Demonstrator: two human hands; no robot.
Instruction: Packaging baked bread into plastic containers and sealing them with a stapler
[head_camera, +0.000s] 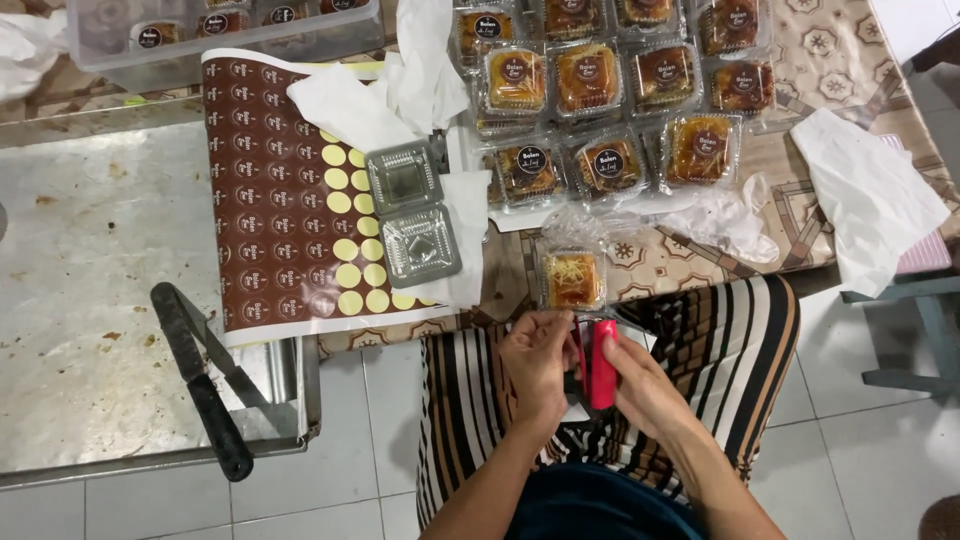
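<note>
over the patterned table (700, 262), the right hand (640, 385) grips a red plastic stapler (600, 362); the left hand (535, 360) pinches a clear plastic cake box (572, 278).

- Sticker sheet (285, 190) — brown with round brown labels and bare yellow circles, lying over the table's left edge.
- Empty clear clamshell box (412, 215), open on the sheet's right edge.
- Clear cake boxes (610, 85) with dark round labels, clustered mid-table.
- Unlabelled cake box (572, 280) at the near edge.
</note>
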